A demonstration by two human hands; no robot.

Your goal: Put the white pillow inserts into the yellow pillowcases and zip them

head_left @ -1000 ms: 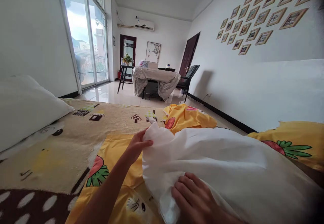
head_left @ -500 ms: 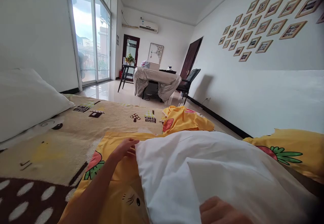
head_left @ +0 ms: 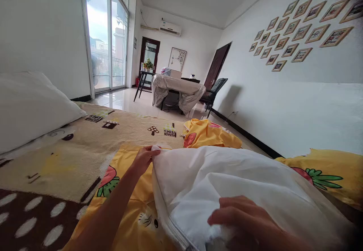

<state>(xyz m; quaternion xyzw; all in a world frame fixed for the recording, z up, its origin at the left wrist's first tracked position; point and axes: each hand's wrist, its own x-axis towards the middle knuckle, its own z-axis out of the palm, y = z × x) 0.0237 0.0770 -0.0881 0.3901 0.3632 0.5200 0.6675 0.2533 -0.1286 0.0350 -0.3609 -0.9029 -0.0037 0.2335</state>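
Observation:
A plump white pillow (head_left: 193, 179) lies in front of me over a yellow cloth (head_left: 136, 201) printed with carrots and an animal face. My left hand (head_left: 143, 158) pinches the pillow's far left corner between thumb and fingers. Above the pillow's near side is my right hand (head_left: 241, 217), its visible fingers loosely bent and apart from a grip. Its lower fingers are hidden, and the fabric beneath is slightly blurred. Along the pillow's left side runs a seam edge.
A second white pillow (head_left: 31, 111) rests at the left on a patterned beige blanket (head_left: 93, 141). Crumpled yellow fabric (head_left: 210, 133) lies beyond my pillow, with more yellow cloth (head_left: 337, 167) at right. Farther off stand a covered table (head_left: 178, 84) and a chair (head_left: 214, 94).
My left hand has closed on the pillow's corner and raised it slightly, exposing the side seam. My right hand has moved up and further into view over the pillow.

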